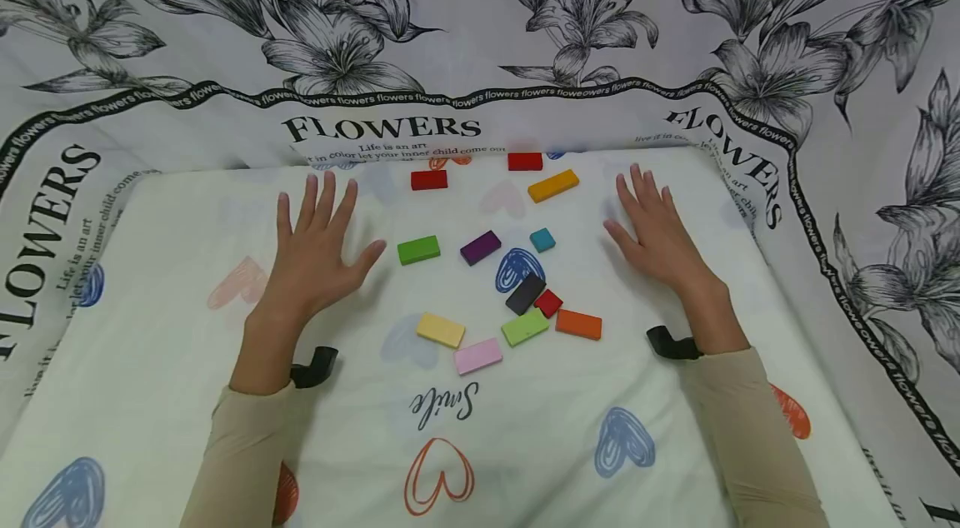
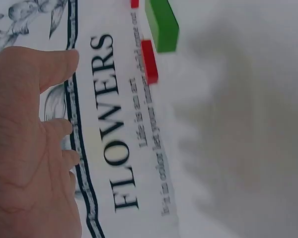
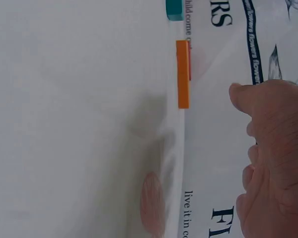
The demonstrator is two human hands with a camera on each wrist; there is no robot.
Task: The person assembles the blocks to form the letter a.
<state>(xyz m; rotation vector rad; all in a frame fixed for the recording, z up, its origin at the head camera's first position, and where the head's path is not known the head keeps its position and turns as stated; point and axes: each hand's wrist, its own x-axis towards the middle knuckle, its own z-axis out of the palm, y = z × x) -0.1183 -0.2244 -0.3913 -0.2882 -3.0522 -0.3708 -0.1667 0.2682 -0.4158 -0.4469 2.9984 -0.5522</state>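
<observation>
Where the flower-printed cloth (image 1: 637,122) meets the white cloth (image 1: 540,461) with its printed hearts, a person's two arms reach in, clad in tan sleeves (image 1: 243,436). The left hand (image 1: 311,261) is spread wide, fingers straight and thumb out to the side, holding nothing; the green block (image 1: 418,250) is nearest to it. The right hand (image 1: 660,241) is stretched out too, its fingers less fanned, and likewise holds nothing. Both seem raised over the cloth, though the slanted, soft wrist views leave that uncertain.

Between and below the hands lie the oblong blocks: two red blocks (image 1: 429,180) and a yellow-orange block (image 1: 553,186) toward the far edge, a purple block (image 1: 481,247) midway, then the black block (image 1: 525,293), orange block (image 1: 578,324), light green block (image 1: 525,327), pale yellow block (image 1: 441,329) and pink block (image 1: 478,356) nearer the person. They look light, stiff and hard to break (wood or plastic, I can't tell which), perhaps a little slick; thumb and finger across the long sides at the middle should hold them.

Smallest are the blue block (image 1: 542,240) and the stubby red piece (image 1: 548,303). Both suit a fingertip pinch, but the latter sits tight between black and orange.
</observation>
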